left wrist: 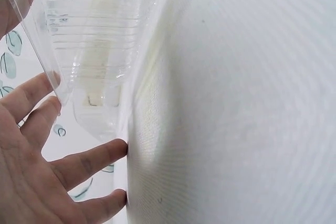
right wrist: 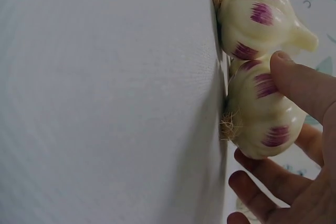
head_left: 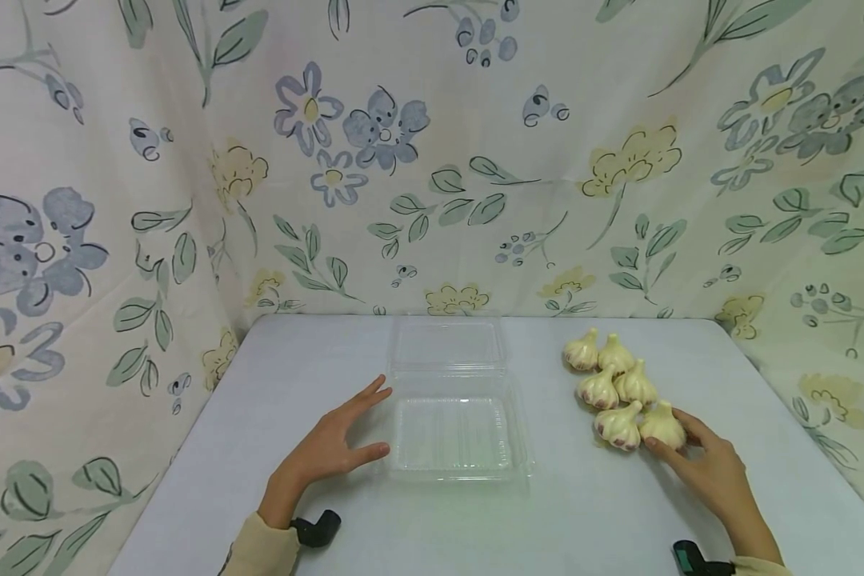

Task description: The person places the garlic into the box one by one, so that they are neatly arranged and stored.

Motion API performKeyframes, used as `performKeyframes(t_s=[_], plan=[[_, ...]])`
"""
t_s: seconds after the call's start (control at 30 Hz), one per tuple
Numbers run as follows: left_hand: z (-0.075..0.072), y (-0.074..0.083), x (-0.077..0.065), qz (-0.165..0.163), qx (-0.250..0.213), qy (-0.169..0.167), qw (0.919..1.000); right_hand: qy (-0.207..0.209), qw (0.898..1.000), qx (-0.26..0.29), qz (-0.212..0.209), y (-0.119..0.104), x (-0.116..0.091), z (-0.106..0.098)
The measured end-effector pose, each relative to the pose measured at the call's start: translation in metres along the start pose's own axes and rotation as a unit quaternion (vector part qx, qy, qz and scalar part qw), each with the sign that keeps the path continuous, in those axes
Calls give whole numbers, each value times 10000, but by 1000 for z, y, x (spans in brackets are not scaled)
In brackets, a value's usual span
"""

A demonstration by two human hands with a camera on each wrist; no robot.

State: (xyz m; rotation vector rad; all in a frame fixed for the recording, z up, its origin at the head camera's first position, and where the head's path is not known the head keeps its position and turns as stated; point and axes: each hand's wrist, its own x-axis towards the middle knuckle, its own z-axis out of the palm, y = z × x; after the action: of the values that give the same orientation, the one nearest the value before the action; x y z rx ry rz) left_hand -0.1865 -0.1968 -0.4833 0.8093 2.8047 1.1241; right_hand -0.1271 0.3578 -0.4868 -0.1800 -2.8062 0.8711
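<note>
A clear plastic clamshell container (head_left: 452,436) lies with its lid (head_left: 446,346) laid back behind it. My left hand (head_left: 334,442), fingers spread, is at its left side; in the left wrist view, fingertips (left wrist: 53,80) meet the clear wall, and two lower ones rest on the tabletop. To the right, several garlic bulbs (head_left: 618,426) with purple streaks sit in a cluster. My right hand (head_left: 709,472) holds the nearest right garlic bulb (head_left: 662,428) between thumb and fingers. In the right wrist view, the thumb lies over this bulb (right wrist: 262,114), which touches its neighbour and shows a rooted base.
A white-covered table (head_left: 554,520) bears everything. Behind it and along both sides hangs a floral curtain (head_left: 446,160). Black wrist devices show at my left wrist (head_left: 318,528) and right wrist (head_left: 698,560).
</note>
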Motion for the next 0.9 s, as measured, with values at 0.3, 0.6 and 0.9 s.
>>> performKeyframes(t_s=[0.3, 0.6, 0.9], plan=[[0, -2, 0, -27, -17, -25, 10000, -32, 9997, 35, 239, 0, -1, -3], [0, -2, -1, -53, -43, -60, 10000, 267, 9987, 75, 439, -9, 5, -15], [-1, -1, -1, -41, -41, -41, 10000, 760, 9960, 440, 188, -33, 13, -23]])
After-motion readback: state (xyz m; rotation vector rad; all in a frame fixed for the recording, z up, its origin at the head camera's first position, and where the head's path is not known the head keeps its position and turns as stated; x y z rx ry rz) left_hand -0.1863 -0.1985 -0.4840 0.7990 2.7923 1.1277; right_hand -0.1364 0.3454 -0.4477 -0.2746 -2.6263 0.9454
